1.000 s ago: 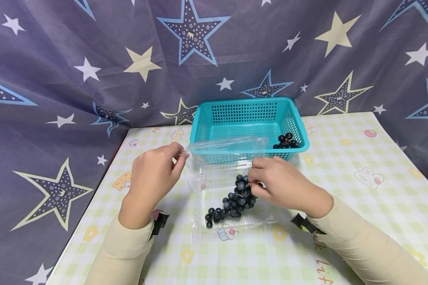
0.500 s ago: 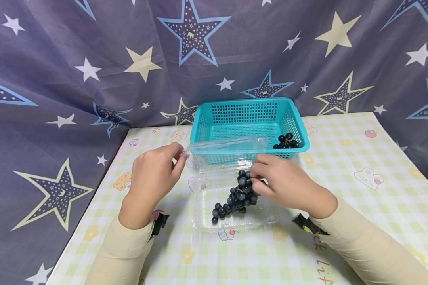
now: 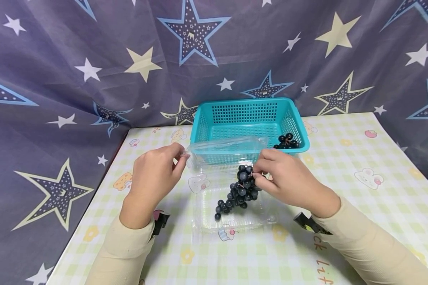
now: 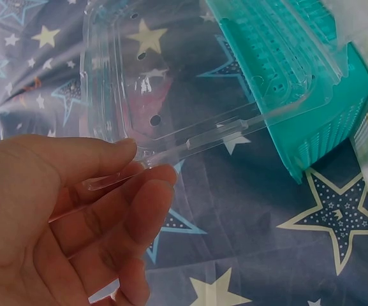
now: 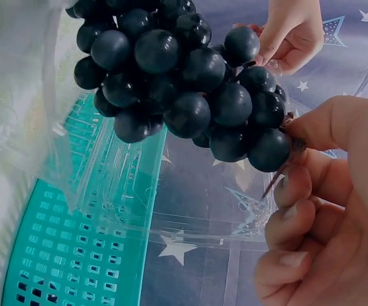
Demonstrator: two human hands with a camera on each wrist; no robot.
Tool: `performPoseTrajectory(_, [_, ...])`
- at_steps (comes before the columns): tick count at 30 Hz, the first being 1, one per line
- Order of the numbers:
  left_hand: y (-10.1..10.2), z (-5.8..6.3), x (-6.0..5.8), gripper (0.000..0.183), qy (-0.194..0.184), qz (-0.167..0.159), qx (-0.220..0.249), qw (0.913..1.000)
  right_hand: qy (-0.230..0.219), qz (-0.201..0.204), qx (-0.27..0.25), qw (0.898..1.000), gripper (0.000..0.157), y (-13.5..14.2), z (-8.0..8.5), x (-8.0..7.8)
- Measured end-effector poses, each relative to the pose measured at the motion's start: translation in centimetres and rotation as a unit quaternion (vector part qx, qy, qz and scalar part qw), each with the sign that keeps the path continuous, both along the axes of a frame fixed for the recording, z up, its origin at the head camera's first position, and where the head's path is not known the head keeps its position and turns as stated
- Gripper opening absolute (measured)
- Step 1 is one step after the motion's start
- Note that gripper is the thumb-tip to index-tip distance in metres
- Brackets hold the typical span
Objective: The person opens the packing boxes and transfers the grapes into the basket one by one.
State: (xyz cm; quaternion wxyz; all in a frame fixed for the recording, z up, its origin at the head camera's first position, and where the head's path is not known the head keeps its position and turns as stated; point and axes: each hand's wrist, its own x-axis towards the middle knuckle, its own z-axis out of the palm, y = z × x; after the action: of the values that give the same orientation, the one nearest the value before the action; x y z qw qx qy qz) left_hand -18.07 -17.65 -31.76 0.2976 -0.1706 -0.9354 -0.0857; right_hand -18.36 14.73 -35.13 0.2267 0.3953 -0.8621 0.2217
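A clear plastic clamshell box (image 3: 203, 215) lies opened on the table, its lid (image 4: 190, 137) tilted up against the basket. My left hand (image 3: 155, 174) pinches the lid's left corner between thumb and fingers. With thumb and fingertips, my right hand (image 3: 289, 178) grips the stem of a bunch of dark grapes (image 3: 240, 192). The bunch hangs slanted over the box's base, its thin end toward the lower left. In the right wrist view the brown stem (image 5: 276, 178) shows between thumb and forefinger of that hand. Whether the lowest grapes touch the base, I cannot tell.
Behind the box stands a turquoise basket (image 3: 247, 103) with a small cluster of dark grapes (image 3: 287, 141) in its front right corner. A checked tablecloth (image 3: 342, 174) covers the table. A star-patterned curtain (image 3: 128, 35) hangs along the back and left.
My right hand has moved up and slightly right, taking the bunch of grapes with it from the base. My left hand and the lid have stayed in place.
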Motion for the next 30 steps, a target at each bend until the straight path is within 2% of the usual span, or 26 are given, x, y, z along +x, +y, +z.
performPoseTrajectory(10, [0.3,0.0,-0.1,0.008,-0.006,-0.003,-0.004,1.0,0.011,-0.016,-0.038,0.999,0.013,0.5,0.1,0.0])
performPoseTrajectory(21, [0.1,0.1,0.0,0.009,-0.003,0.002,-0.006,1.0,0.026,0.002,-0.074,0.997,0.015,0.7,0.7,-0.2])
performPoseTrajectory(30, [0.0,0.0,-0.1,0.008,0.001,0.001,-0.006,1.0,0.061,-0.001,-0.094,0.994,0.013,1.1,1.4,-0.4])
